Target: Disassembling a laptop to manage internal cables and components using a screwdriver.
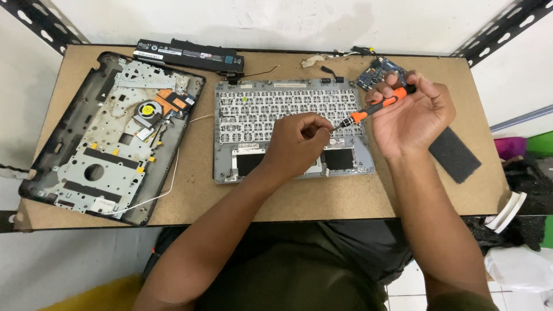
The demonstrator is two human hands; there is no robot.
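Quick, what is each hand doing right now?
Left hand: fingers pinched at the screwdriver tip; what they hold cannot be told.
Right hand: closed on the screwdriver.

Both forearms bare, reaching up from the near edge of the desk and converging toward its middle. Left hand (296, 144) palm down, wrist bent slightly, fingers curled inward, thumb and forefinger pinched together at the tip of an orange screwdriver (377, 106). Right hand (410, 115) raised higher, nearer the far right corner, palm turned up and toward the body, wrist cocked back. Right fingers (397, 86) folded over the screwdriver's handle, thumb pressed along it, gripping it at a slant down toward the left hand. 2 hands close together, not touching each other.
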